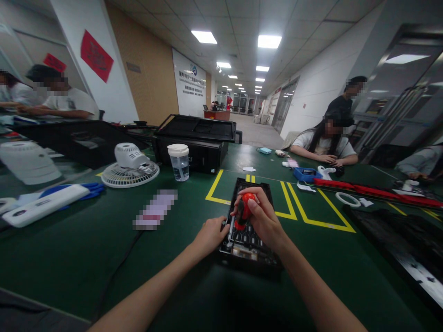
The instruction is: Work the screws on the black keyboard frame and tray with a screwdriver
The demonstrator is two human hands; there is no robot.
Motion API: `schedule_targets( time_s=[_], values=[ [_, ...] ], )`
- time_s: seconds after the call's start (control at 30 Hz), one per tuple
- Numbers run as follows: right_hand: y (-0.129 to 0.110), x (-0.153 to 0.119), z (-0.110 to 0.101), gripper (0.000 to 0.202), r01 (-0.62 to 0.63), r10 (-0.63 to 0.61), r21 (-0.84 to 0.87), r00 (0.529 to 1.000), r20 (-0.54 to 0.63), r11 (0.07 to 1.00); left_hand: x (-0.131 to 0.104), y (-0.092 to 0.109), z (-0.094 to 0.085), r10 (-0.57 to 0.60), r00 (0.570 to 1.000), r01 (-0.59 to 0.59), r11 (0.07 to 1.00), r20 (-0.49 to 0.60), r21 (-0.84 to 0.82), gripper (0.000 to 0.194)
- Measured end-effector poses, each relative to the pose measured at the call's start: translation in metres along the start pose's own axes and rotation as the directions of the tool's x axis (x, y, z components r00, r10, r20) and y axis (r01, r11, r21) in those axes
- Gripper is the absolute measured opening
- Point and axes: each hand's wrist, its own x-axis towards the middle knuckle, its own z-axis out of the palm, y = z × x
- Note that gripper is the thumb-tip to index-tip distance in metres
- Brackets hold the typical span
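The left rim of an open black case (224, 258) is touched by the left hand (210, 236); whether the rim is pinched by its fingers cannot be told. The case is laid with its long axis directed away from the wearer, and its interior is divided into small, dark, moulded recesses. Above these, a red-and-black tool (246, 207) is held in the curled fingers of the right hand (263, 216); its rounded, glossy red end is turned upward, its lower part is pointed down and slightly left, and its tip cannot be made out. The smooth, dark green tabletop (187, 207) is marked with yellow tape (330, 226). Farther left, a clear, pale-lidded cup (179, 162) is stood near a white fan grille (129, 176) with fine ribs, and a large black box (204, 157) is placed behind. Beyond, wood-toned panelling (138, 69) is seen, and the room is lit by bright ceiling panels (270, 41).
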Motion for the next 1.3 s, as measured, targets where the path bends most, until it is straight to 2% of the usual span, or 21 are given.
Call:
schedule_targets(
  time_s=[0.13, 0.27, 0.4, 0.6, 0.93, 1.3],
  values=[
    [0.0001, 0.0004, 0.0005, 0.017, 0.013, -0.012, 0.010, 1.000, -0.024, 1.000, 0.0019, -0.0040, 0.0035, 0.042, 0.999, -0.042, 0.999, -0.014, 0.002, 0.030],
    [-0.0010, 0.0006, 0.0018, 0.012, 0.056, -0.055, 0.018, 0.997, -0.050, 0.998, 0.0026, -0.0052, 0.0047, 0.030, 0.999, -0.030, 1.000, -0.013, 0.009, 0.030],
    [-0.0026, 0.0004, 0.0021, 0.010, 0.053, -0.052, 0.043, 0.999, -0.013, 0.998, 0.0029, -0.0051, 0.0051, 0.051, 0.999, -0.051, 0.999, -0.017, 0.012, 0.029],
    [-0.0022, -0.0003, 0.0021, 0.013, 0.037, -0.041, 0.065, 0.998, 0.051, 0.997, 0.0034, -0.0030, 0.0059, 0.000, 1.000, 0.001, 1.000, -0.012, 0.023, 0.029],
    [-0.0024, -0.0028, 0.0089, 0.015, 0.019, -0.019, 0.048, 1.000, -0.003, 0.999, 0.0036, -0.0090, 0.0094, 0.059, 0.997, -0.059, 0.998, -0.040, -0.002, 0.029],
    [-0.0009, -0.0002, 0.0060, 0.027, 0.014, -0.016, 0.159, 1.000, 0.015, 0.987, 0.0047, -0.0103, 0.0101, 0.089, 0.995, -0.089, 0.996, -0.038, 0.002, 0.029]
  ],
)
